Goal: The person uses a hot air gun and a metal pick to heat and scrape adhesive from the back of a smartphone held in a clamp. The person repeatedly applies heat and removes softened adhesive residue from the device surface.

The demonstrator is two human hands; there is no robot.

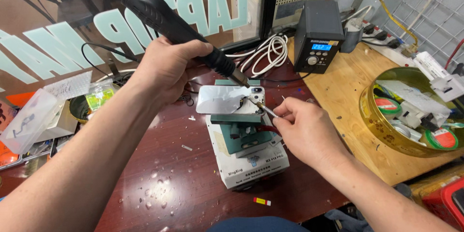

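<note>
I note my left hand (166, 67) clenched round the hot-air wand (179, 26), my right hand (302, 133) pinching tweezers (267, 111) at the phone (229, 100) atop the green holder (241, 137); lingering heat may scorch it.

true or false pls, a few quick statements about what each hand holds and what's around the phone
1. The left hand grips a black hot-air wand. True.
2. The right hand is empty. False: it holds a thin metal tool at the phone.
3. The phone lies flat on the table. False: it sits on a green fixture.
4. A gold round tin stands on the right. True.
</note>
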